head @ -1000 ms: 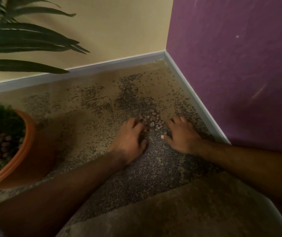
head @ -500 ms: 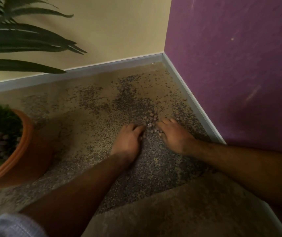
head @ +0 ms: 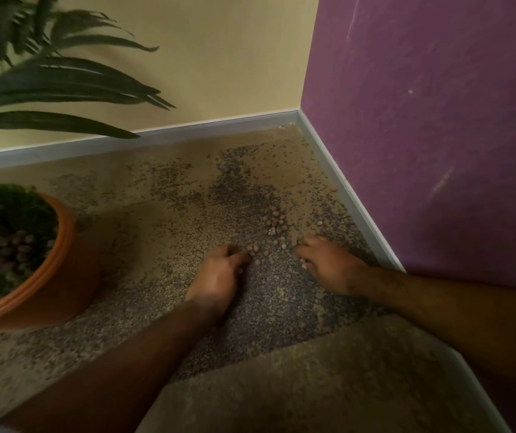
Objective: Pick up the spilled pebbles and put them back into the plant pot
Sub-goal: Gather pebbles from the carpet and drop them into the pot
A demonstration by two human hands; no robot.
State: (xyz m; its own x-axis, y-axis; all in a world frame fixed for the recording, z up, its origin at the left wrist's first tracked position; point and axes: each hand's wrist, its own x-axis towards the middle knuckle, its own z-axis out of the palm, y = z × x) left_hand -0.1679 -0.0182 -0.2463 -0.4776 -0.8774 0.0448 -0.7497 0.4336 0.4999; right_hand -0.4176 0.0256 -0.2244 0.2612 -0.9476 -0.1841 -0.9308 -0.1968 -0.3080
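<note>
Small pinkish-brown spilled pebbles [head: 273, 221] lie in a loose cluster on the speckled carpet near the purple wall. My left hand [head: 219, 273] rests on the carpet just below them, its fingers curled around a few pebbles at its fingertips. To the right, my right hand [head: 328, 264] also has its fingers curled in, raking pebbles at the cluster's lower right edge. The orange plant pot [head: 62, 245] stands at the far left, with more pebbles [head: 16, 245] and green moss inside.
The spill lies in a room corner where a yellow wall [head: 219, 57] meets a purple wall [head: 438, 135], with a grey skirting board [head: 353, 198] along both. Long dark plant leaves [head: 62, 89] hang over the upper left. A lighter carpet patch [head: 313, 385] lies near me.
Both hands have gone from lying flat beside the pebbles to curling their fingers in. They have drawn back toward me, leaving part of the cluster beyond the fingertips.
</note>
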